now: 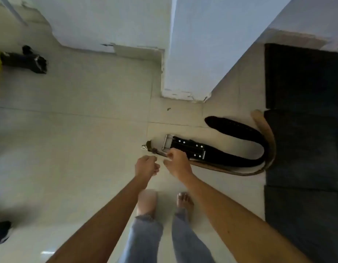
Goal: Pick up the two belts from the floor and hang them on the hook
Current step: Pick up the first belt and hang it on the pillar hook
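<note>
A wide black belt [238, 149] with a silver buckle lies curled on the pale tiled floor. Under and around it lies a thinner tan belt [266, 135], whose buckle end [154, 149] sticks out to the left. My right hand [176, 163] reaches down with its fingertips pinched on the tan belt's buckle end, beside the black belt's buckle. My left hand [146, 166] hovers just left of it, fingers curled in and holding nothing. No hook is in view.
A white wall pillar [183, 54] stands just beyond the belts. A dark mat [304, 130] covers the floor on the right. A black object [24, 60] lies at the far left. My bare feet [164, 202] stand below the hands.
</note>
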Action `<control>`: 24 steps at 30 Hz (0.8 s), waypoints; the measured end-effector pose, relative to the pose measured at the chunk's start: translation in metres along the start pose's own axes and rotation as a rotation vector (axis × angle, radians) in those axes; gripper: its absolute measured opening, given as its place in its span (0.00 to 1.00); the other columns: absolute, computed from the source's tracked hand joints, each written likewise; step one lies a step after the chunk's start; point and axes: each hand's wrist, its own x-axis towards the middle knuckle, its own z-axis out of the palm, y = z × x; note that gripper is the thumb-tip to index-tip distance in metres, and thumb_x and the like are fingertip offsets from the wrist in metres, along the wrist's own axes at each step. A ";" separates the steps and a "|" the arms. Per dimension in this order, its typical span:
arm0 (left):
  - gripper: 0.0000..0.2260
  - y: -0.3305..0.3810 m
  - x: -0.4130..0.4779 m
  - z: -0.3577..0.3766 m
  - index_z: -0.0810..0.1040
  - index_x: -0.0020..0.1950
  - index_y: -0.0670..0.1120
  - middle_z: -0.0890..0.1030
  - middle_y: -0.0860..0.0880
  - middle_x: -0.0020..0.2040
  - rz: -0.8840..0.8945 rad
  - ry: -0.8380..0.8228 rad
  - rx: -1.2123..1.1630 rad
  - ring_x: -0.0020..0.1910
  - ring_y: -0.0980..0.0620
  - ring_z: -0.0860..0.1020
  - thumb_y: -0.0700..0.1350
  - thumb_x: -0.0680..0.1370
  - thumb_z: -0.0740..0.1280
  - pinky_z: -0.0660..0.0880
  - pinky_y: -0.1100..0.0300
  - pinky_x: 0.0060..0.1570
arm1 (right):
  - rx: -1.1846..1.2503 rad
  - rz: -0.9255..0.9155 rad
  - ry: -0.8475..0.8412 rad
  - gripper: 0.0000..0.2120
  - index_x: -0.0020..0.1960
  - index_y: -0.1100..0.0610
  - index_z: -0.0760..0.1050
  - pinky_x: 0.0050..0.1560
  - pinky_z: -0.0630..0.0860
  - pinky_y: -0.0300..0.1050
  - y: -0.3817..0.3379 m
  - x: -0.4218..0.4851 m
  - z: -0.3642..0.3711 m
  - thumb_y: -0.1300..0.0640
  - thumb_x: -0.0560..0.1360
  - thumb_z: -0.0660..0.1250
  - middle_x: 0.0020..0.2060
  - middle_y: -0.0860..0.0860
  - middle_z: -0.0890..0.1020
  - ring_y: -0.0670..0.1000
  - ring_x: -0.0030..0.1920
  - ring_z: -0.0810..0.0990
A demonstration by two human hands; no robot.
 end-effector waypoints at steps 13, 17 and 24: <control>0.09 -0.117 0.244 0.046 0.78 0.51 0.40 0.81 0.42 0.40 -0.131 0.031 0.088 0.33 0.47 0.76 0.46 0.79 0.65 0.73 0.59 0.32 | -0.671 -0.184 -0.117 0.12 0.63 0.59 0.72 0.47 0.74 0.50 0.138 0.196 0.138 0.60 0.80 0.61 0.59 0.57 0.78 0.58 0.58 0.78; 0.15 -0.110 0.222 0.045 0.76 0.46 0.40 0.80 0.42 0.37 -0.207 0.123 -0.087 0.29 0.49 0.74 0.52 0.80 0.62 0.67 0.61 0.26 | -0.431 -0.172 -0.131 0.09 0.57 0.59 0.75 0.43 0.69 0.46 0.118 0.173 0.116 0.56 0.80 0.62 0.51 0.57 0.83 0.60 0.51 0.82; 0.21 -0.003 0.072 0.041 0.79 0.49 0.44 0.80 0.47 0.40 -0.066 -0.039 -0.201 0.34 0.51 0.71 0.59 0.81 0.56 0.67 0.59 0.34 | -0.078 -0.079 0.064 0.09 0.44 0.54 0.75 0.42 0.69 0.47 0.037 0.057 -0.016 0.51 0.80 0.62 0.38 0.51 0.80 0.60 0.46 0.80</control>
